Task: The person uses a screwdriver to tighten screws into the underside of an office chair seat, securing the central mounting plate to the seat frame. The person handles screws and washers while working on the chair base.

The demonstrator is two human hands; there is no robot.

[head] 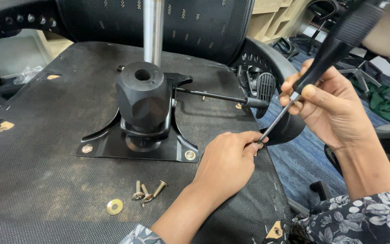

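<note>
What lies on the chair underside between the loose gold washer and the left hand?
In the head view, three loose bolts lie between the washer and the left hand.

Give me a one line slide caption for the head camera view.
Right hand drives a screwdriver into a fastener pinched by the left hand on an upturned chair seat.

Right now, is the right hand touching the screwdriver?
Touching. The head view shows the right hand with thumb and fingers pinched around the screwdriver where its black handle meets the metal shaft; no gap shows.
</note>
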